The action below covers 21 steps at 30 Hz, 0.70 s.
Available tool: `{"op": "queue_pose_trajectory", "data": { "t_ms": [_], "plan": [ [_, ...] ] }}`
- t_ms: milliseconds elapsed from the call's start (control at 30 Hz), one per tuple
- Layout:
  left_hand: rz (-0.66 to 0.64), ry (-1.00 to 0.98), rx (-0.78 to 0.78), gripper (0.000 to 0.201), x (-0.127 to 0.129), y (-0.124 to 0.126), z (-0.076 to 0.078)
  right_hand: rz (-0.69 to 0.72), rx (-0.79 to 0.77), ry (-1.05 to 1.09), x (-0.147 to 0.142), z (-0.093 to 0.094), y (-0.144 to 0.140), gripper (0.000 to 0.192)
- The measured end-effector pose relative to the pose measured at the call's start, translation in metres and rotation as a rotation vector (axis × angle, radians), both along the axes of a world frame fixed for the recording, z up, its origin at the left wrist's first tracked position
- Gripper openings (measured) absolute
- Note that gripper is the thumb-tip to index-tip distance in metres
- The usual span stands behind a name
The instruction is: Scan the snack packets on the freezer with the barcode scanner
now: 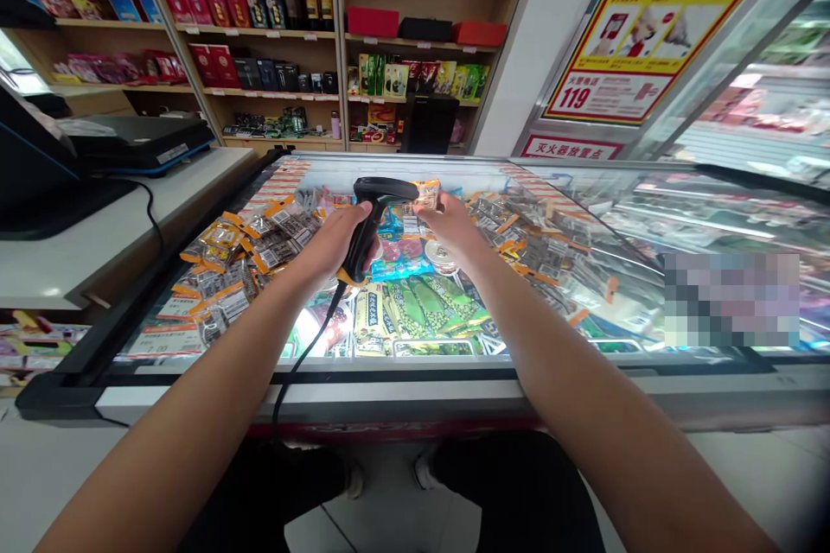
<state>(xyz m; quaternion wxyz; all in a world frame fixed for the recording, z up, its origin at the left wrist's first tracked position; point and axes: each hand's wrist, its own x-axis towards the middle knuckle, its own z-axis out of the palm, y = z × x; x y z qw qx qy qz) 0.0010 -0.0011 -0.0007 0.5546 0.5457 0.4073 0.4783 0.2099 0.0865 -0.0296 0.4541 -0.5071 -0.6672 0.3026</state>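
My left hand [337, 238] grips the handle of a black barcode scanner [376, 207] whose head points right; its black cable [304, 354] hangs down toward me. My right hand [450, 229] holds a small orange-edged snack packet [424, 197] up in front of the scanner's head, over the glass top of a chest freezer [389, 384]. Below both hands lie piles of similar small packets [259, 251] on the glass and green and blue ice-cream wrappers [415, 307] inside.
A white counter [97, 233] with a black till base and a black scale stands at the left. Wooden shelves [272, 34] of boxes and bottles fill the back wall. A poster with "119" [622, 43] and another glass-fronted cooler are at the right.
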Motion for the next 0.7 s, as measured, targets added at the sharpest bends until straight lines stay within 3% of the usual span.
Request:
{"op": "queue_pose_trajectory", "data": {
  "t_ms": [233,533,600,700],
  "plan": [
    [0.028,-0.100,-0.094,0.039,0.000,-0.002,0.008,-0.045,-0.037,0.046,0.001,0.004,-0.003,0.025],
    [0.028,-0.108,-0.082,0.038,-0.001,0.001,0.005,-0.039,-0.022,0.016,0.002,0.003,0.002,0.021],
    [0.046,-0.110,-0.072,0.037,-0.002,0.002,0.006,-0.064,-0.052,-0.073,0.005,0.003,0.004,0.025],
    [0.130,-0.129,-0.059,0.037,-0.007,0.004,0.008,-0.224,-0.097,-0.415,0.014,0.001,0.005,0.046]
  ]
}}
